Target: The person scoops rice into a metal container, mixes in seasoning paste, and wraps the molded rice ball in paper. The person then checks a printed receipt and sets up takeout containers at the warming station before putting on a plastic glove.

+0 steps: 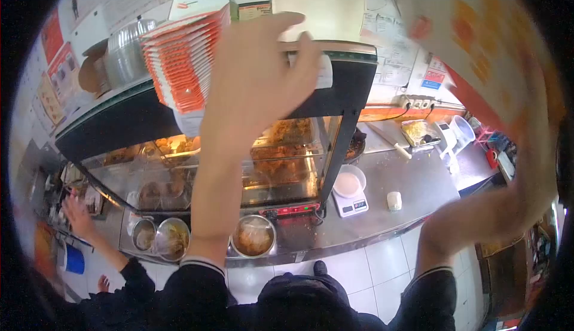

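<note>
My left hand [257, 68] reaches up over the top of a glass food display case [353, 86], thumb and fingers apart and nothing between them. Its fingertips are near an open cream-coloured box [323, 8] on the case. Just left of the hand leans a nested stack of red-and-white paper cartons [185, 62]. My right hand [532, 107], raised close to the camera and blurred, is on the edge of a large printed box [478, 20] with orange and yellow pictures and a red side. Its fingertips are hard to make out.
Below are metal bowls of food [253, 235], a kitchen scale [351, 202] carrying a bowl, a small white container [394, 201] and a knife [391, 140]. Clear plastic lids [127, 50] stand atop the case. At left another person's hand [78, 214] reaches out.
</note>
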Motion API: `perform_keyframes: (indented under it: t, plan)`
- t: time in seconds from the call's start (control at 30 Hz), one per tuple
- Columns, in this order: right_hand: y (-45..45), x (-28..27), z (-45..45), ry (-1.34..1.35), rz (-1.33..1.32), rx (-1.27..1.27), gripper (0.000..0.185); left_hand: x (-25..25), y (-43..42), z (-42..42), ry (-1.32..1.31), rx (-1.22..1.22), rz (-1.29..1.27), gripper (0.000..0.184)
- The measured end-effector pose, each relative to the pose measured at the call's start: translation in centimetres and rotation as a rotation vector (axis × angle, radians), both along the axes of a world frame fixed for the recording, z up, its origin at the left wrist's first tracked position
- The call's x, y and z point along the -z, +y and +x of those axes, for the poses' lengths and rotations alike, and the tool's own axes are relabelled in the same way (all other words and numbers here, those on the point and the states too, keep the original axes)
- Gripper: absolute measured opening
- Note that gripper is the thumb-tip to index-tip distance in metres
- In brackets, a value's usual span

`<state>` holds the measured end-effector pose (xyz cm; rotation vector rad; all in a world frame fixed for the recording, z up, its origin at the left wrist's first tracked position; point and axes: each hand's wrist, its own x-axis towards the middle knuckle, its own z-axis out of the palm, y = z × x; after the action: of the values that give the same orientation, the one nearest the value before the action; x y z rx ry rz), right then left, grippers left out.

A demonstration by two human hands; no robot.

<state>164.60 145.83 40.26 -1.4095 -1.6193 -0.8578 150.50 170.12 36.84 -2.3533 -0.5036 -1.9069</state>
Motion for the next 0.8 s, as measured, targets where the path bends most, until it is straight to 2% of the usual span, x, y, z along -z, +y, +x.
perform_keyframes:
  t: [0.07,0.13,0.2,0.27,0.33,0.37,0.4,0.47,0.53,0.57,0.63,0.67,0.7,0.77,0.8]
  plan:
    - [-2.9,4.8,2.5,0.125,0.147,0.15,0.021,2.4,-3.1,-1.2,-0.318,0.183,-0.007,0.017]
    - [-4.7,9.9,4.2,0.285,0.224,0.318,0.022,6.5,-6.9,-2.3,-0.455,0.241,-0.053,0.013]
    - [-5.0,14.9,5.2,0.463,0.155,0.439,0.024,11.8,-9.6,-2.5,0.017,0.906,-0.183,0.019]
    - [-3.9,19.9,5.5,0.66,-0.092,0.485,0.026,17.5,-13.8,1.2,0.214,0.899,-0.675,0.054]
    - [-1.8,24.9,5.3,0.941,-0.497,0.402,0.032,25.7,-16.3,6.3,0.331,0.6,-0.712,0.091]
    - [-1.7,29.0,6.0,0.922,-0.53,0.284,0.036,31.9,-16.5,7.7,0.421,0.69,-0.796,0.096]
    - [-1.8,30.1,6.2,0.977,-0.592,0.331,0.039,35.9,-16.6,9.0,0.507,0.777,-0.877,0.102]
    - [-2.0,32.4,8.1,1.017,-0.659,0.341,0.041,34.7,-17.3,9.1,0.402,1.057,-1.169,0.093]
    - [-3.1,35.9,10.6,1.36,-0.463,0.169,0.043,39.5,-18.7,12.4,0.345,1.045,-1.265,0.087]
    - [-3.8,36.8,12.3,1.355,-0.494,0.134,0.043,41.7,-19.5,14.5,0.296,1.066,-1.361,0.081]
    - [-4.5,38.1,16.2,1.298,-0.661,0.156,0.038,43.4,-19.9,18.9,0.251,1.003,-1.373,0.08]
    - [-4.5,37.9,18.1,1.105,-0.66,-0.069,0.036,43.8,-19.9,21.4,0.242,0.971,-1.374,0.079]
    - [-4.7,40.1,20.3,1.077,-0.674,-0.131,0.036,44.3,-20.1,24.1,0.227,0.947,-1.382,0.078]
    - [-5.0,44.5,25.6,1.075,-0.525,-0.266,0.036,44.8,-20.6,29.8,0.188,0.906,-1.382,0.075]
    - [-4.9,43.5,27.6,1.056,-0.541,-0.311,0.036,45.2,-21.2,32.6,0.182,0.889,-1.383,0.074]
